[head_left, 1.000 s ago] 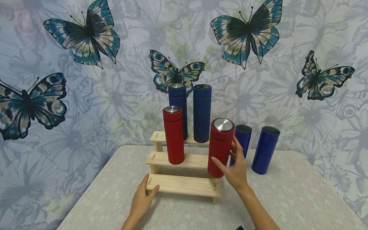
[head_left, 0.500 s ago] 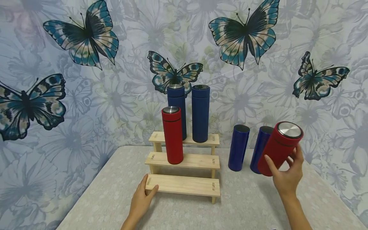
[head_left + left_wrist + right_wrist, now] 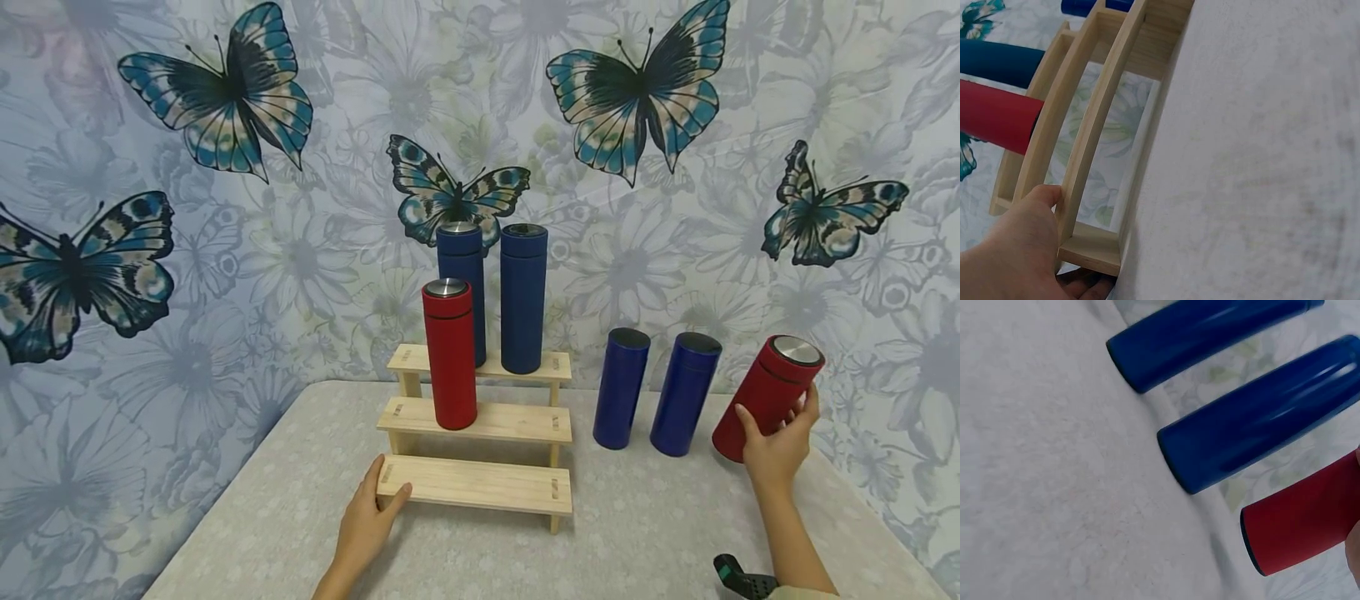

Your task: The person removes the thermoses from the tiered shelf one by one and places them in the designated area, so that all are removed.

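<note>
The right hand holds a red bottle, thumb on the near side and fingers round the far side. The bottle leans, its steel cap toward the right, over the right part of the tabletop. In the right wrist view its dark-edged base looks just clear of the surface, near a soft shadow. A dark device shows close to that wrist, beside the edge of a pale sleeve.

The left hand grips the left end of the lowest step of a wooden rack, its thumb at the front edge. In the left wrist view, part of its fingers is hidden behind the wood.

Just left of the held bottle stand two glossy blue bottles, the nearer one and the farther one, both on the tabletop, apart from each other and to the right of the rack.

The rack has three steps. On the middle one, toward its left, a second red bottle stands upright. On the top step stand two matt navy bottles, the left one partly hidden behind the second red bottle, the right one in plain sight. Behind everything hangs a pale floral backdrop printed with large teal-and-black butterflies.
</note>
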Demonstrator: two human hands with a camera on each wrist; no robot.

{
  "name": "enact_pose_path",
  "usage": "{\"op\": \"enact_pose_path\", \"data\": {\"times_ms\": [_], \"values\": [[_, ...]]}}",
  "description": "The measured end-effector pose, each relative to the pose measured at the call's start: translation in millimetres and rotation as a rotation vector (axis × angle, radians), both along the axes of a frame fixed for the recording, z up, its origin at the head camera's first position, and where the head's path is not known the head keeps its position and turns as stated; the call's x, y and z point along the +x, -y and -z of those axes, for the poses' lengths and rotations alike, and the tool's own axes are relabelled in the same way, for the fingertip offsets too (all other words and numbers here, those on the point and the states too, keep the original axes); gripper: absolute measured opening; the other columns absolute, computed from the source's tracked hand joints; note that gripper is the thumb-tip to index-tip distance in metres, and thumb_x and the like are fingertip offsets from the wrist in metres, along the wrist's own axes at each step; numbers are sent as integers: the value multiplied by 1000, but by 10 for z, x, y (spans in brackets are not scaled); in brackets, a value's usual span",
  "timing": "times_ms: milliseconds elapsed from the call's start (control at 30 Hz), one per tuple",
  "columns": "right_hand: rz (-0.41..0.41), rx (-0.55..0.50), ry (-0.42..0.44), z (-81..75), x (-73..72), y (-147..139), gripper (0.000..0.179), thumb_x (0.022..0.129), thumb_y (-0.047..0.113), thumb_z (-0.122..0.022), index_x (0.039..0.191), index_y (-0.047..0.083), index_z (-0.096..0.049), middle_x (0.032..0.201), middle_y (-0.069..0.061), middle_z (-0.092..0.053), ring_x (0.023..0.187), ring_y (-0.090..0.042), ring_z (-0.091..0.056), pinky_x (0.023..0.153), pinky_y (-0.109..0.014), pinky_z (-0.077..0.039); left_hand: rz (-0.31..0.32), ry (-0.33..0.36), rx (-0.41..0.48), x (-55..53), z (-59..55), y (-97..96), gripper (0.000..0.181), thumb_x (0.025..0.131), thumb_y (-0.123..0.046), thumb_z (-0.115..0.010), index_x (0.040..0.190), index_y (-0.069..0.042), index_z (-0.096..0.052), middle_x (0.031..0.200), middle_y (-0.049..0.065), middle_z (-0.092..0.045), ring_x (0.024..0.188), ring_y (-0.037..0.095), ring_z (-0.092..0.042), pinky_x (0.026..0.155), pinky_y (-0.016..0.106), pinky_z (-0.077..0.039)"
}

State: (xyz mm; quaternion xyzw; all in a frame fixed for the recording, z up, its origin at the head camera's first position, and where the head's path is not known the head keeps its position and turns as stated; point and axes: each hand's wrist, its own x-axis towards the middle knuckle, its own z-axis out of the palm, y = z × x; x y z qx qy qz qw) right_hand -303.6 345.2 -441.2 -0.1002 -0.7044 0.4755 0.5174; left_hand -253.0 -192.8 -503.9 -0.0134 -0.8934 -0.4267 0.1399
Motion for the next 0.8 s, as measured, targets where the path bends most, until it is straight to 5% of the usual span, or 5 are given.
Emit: {"op": "enact_pose_path", "data": {"times_ms": [200,433,667,800], "values": [[-16,28,86,121,-190,-71,92,77,3,-74,146,26,-19,127,-22,-46,106,-25,-48,86,-19,-35,1,-3,-2,-7,1,3,80,90,-48,-53,143,3,-21,139,31,-32,121,48,-38,92,60,-37],[-37,56,110,159,-282,-114,91,77,2,-73,147,19,-16,132,-25,-41,116,-41,-42,97,-53,-31,-4,-9,-1,-2,-3,-7,80,90,-47,-54,143,3,-22,140,30,-32,122,47,-37,92,59,-37],[-32,119,78,212,-299,-136,91,77,-3,-69,148,14,-14,140,-24,-33,124,-39,-35,104,-48,-26,7,-16,9,-15,-9,-11,80,90,-47,-54,144,2,-20,141,29,-30,123,47,-35,93,59,-36],[-3,58,28,184,-212,3,82,78,-8,-62,146,12,-21,137,-21,-37,123,-32,-38,103,-39,-29,-1,-11,7,1,-2,2,80,90,-46,-55,144,2,-21,142,28,-30,124,47,-35,94,60,-35]]}}
